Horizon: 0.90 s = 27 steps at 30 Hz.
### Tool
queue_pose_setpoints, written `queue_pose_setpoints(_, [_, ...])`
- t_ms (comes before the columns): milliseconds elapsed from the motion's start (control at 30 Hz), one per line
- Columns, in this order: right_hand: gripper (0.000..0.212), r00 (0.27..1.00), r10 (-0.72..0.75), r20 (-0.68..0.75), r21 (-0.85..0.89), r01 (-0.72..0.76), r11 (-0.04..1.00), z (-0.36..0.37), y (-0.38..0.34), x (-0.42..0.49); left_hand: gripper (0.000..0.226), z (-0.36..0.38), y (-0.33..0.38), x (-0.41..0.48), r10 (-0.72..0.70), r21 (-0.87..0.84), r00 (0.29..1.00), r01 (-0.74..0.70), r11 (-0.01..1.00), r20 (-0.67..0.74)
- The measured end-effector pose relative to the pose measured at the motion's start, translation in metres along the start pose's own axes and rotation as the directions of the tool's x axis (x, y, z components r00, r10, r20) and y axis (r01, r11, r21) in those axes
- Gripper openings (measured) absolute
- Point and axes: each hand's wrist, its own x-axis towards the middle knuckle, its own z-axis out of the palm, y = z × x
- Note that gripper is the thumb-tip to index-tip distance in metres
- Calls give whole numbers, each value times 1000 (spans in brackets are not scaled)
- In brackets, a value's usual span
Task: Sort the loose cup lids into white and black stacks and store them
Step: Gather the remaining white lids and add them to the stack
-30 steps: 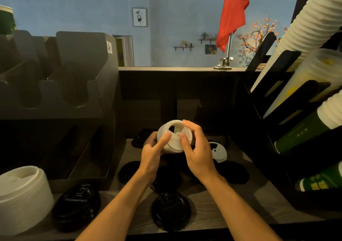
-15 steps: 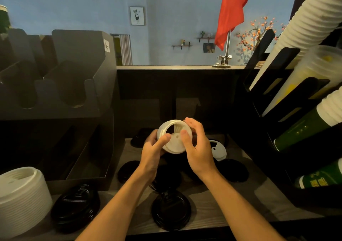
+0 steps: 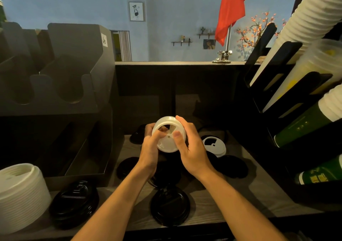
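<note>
Head view: the left hand and the right hand are both gripping nested white lids at centre frame, above the desk; a loosening pinch is likely risking them dropping among the loose black lids below.

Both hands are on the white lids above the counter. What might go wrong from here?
1. The held lids are tilted between the left hand and right hand; they may slip onto the black lids on the counter.
2. The loose white lid right of the hands lies among black ones and is easy to miss.
3. Reaching the white stack crosses the black stack; a forearm could knock it.
</note>
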Motion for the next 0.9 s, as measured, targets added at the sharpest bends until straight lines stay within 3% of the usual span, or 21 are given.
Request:
queue_pose_setpoints(167, [52,999,34,34,-37,-33,999,0,2,1,56,1,4,-1,14,9,1000,-14,1000,-9])
queue_pose_setpoints(333, [50,987,154,-41,11,-154,988,-9,2,6,73,3,-3,1,-6,40,998,3,999,64])
queue_pose_setpoints(467, [52,982,124,-144,-254,-158,954,-33,6,12,64,3,-2,1,13,49,999,-10,999,-50])
queue_pose_setpoints(567, [36,931,144,-336,-481,-301,824,-62,20,19,65,4,-3,1,-22,32,996,25,999,-90])
queue_pose_setpoints(633, [36,896,301,-327,-602,-442,664,-71,30,20,59,7,-3,0,-28,48,994,34,998,-108])
queue_pose_setpoints(700, [50,850,454,-267,-693,-497,523,-72,35,17,53,11,-3,0,-14,61,994,21,998,-113])
queue_pose_setpoints(900, [77,751,616,-237,-707,-568,421,-64,42,16,71,18,-3,-2,2,88,996,7,996,-91])
